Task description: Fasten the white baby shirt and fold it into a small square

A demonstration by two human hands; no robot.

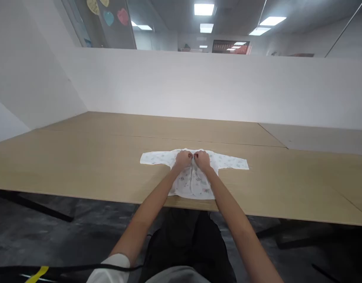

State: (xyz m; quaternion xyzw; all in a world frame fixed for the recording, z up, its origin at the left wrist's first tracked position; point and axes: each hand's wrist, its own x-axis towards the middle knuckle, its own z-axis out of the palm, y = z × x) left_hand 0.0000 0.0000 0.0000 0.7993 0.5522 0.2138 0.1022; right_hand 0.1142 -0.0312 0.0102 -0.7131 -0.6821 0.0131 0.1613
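Observation:
A small white baby shirt (193,182) with a faint print lies flat on the wooden table (80,157), sleeves spread out to left and right, hem near the front edge. My left hand (183,159) and my right hand (202,159) sit side by side at the collar, fingers curled and pinching the fabric where the front opening meets the neckline. Both forearms reach forward over the shirt's body and hide part of it.
A white partition wall (198,84) runs along the table's far side and left. A grey table section (322,137) adjoins at the right. Dark floor and table legs show below the front edge. A black cable (65,268) crosses the lower left.

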